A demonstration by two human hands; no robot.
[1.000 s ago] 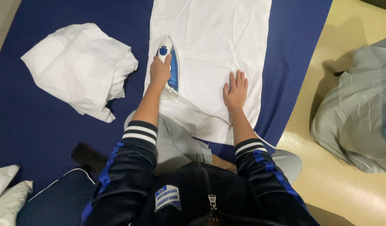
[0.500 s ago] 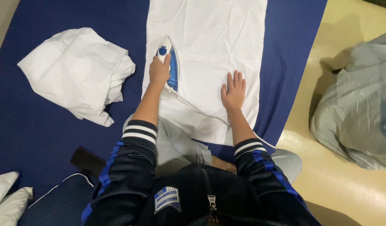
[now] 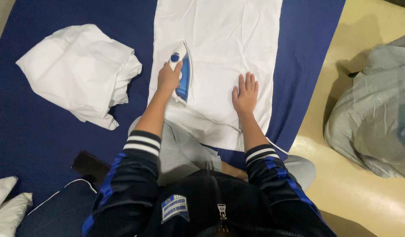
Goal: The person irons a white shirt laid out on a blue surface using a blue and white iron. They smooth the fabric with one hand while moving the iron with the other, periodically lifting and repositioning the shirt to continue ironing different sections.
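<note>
Iron near cloth's left edge

Dark blue mat spread over pale yellow floor, covering left and centre of view. Flat white cloth laid lengthwise on mat's right part, near edge close to knees. White-and-blue iron resting on cloth's left side, w/ white cord trailing across cloth. Crumpled white cloth pile on mat, left of flat cloth, apart from it. Grey bundle directly on floor, right, off mat. White pillows at bottom-left corner.
</note>
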